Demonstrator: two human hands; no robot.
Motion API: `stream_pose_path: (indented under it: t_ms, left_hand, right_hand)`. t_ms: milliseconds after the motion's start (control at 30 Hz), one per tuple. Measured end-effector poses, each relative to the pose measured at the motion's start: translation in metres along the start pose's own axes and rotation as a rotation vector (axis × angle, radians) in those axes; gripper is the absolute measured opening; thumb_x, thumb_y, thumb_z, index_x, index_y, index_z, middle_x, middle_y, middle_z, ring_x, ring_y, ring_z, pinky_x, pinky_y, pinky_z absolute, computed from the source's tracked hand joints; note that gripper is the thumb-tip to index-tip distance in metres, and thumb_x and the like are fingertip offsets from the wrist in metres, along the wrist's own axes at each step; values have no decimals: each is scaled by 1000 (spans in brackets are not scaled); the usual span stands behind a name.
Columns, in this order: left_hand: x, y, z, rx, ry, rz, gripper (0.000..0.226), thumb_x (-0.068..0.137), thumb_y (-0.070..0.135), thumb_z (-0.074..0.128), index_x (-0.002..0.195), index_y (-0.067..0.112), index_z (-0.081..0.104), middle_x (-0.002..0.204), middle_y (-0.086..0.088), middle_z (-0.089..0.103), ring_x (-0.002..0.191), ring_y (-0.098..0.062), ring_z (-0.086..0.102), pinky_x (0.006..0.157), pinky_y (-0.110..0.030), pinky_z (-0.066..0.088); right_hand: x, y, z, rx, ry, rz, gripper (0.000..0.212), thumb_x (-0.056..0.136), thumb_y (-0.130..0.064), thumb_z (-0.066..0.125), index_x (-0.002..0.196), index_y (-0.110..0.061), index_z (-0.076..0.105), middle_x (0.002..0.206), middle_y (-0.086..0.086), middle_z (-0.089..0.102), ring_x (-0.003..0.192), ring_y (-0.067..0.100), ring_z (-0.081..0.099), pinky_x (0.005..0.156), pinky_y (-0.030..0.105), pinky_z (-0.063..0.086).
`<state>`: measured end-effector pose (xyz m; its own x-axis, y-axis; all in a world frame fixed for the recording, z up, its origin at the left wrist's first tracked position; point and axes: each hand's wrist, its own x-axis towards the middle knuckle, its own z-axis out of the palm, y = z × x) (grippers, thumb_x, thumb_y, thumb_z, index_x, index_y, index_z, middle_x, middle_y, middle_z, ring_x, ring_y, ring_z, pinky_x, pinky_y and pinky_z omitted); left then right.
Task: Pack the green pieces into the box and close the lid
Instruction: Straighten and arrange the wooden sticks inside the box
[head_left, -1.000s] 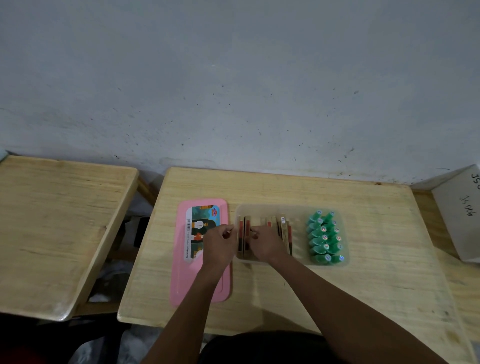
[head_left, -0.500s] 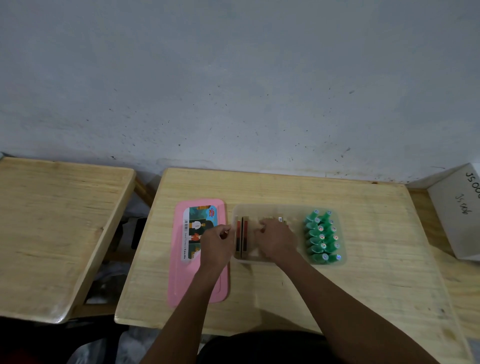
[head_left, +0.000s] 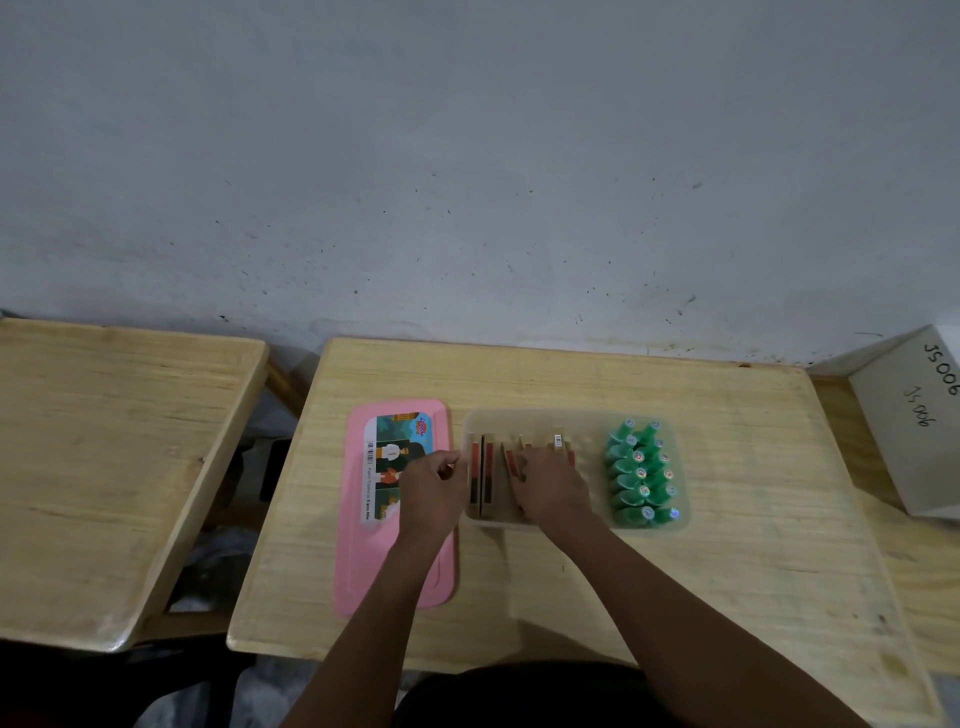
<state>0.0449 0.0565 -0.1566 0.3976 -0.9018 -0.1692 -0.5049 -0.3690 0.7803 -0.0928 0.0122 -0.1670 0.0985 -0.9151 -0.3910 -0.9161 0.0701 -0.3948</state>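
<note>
A clear plastic box sits in the middle of the wooden table. Several green pieces stand packed in two rows at its right end. Brown and red flat packs stand on edge in its left part. My left hand rests at the box's left wall, fingers curled against the outermost packs. My right hand lies inside the box, fingers spread over the leaning packs. The pink lid with a picture label lies flat on the table to the left of the box, partly under my left wrist.
A second wooden table stands to the left across a gap. A white cardboard box with handwriting sits at the right edge. A grey wall runs close behind the table.
My right hand shifted rightward inside the box, over the leaning packs. My left hand stayed at the box's left wall.
</note>
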Motion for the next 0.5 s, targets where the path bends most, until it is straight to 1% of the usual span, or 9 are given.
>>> stream_pose_path:
  t_ms: [100, 200, 300, 367, 433, 500]
  left_hand:
    - [0, -1, 1, -6, 4, 2, 22, 90, 16, 61, 107, 4, 69, 86, -10, 72, 67, -8, 58, 59, -9, 40]
    - [0, 0, 0, -14, 10, 3, 21, 90, 15, 60, 106, 4, 69, 87, -9, 72, 67, -4, 57, 59, -7, 39]
    - [-1, 1, -1, -27, 6, 6, 20, 90, 15, 60, 105, 5, 69, 83, -5, 70, 65, -2, 57, 58, -8, 39]
    - [-2, 1, 0, -29, 2, 3, 20, 90, 15, 60, 105, 5, 69, 80, -2, 67, 65, -1, 57, 58, -9, 40]
    - [-1, 0, 0, -30, 0, -2, 21, 90, 15, 60, 106, 5, 69, 85, -5, 69, 67, -3, 57, 59, -9, 41]
    - [0, -1, 0, -29, 0, 6, 21, 90, 15, 60, 106, 4, 69, 89, -8, 71, 67, -2, 57, 60, -8, 41]
  right_hand:
    - [2, -3, 5, 20, -47, 24, 21, 93, -16, 51, 101, -13, 70, 99, 8, 71, 92, 25, 67, 74, 32, 51]
    - [5, -10, 9, 85, -62, 30, 19, 91, -10, 52, 96, -7, 70, 98, 11, 72, 90, 26, 68, 69, 28, 47]
    - [8, -16, 11, 126, -67, 19, 20, 92, -7, 52, 98, -7, 70, 99, 10, 71, 89, 25, 68, 74, 30, 51]
    - [8, -17, 9, 119, -64, 4, 21, 94, -8, 50, 100, -8, 69, 100, 9, 70, 90, 23, 67, 75, 29, 51]
    - [9, -13, 8, 102, -94, -36, 22, 94, -8, 48, 99, -9, 70, 101, 9, 71, 89, 23, 66, 78, 31, 53]
    - [8, -7, 3, 82, -99, -66, 24, 92, -7, 49, 103, -10, 70, 103, 9, 71, 92, 23, 66, 80, 30, 52]
